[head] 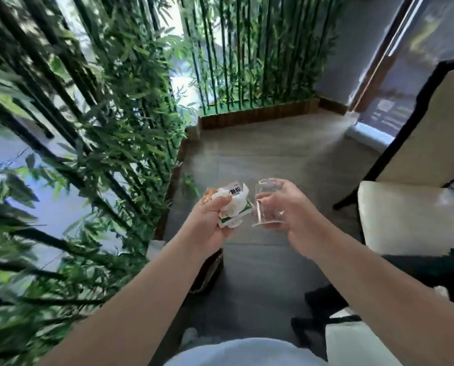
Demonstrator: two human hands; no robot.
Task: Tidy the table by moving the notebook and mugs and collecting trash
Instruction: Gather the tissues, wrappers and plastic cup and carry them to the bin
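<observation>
Crumpled white-and-green wrappers (230,207) sit bunched in my left hand (212,224), the grip pressed together around them; they look light and soft, so a loose fist should hold them. My right hand (286,210) has its grip closed on a clear plastic cup (267,203), tilted, fingers across its side wall. Thin and springy, I judge it would buckle if squeezed, so I hold mid-wall, gently. Both are above the grey floor (260,159), beside a cream chair (410,215); no worktop shows.
</observation>
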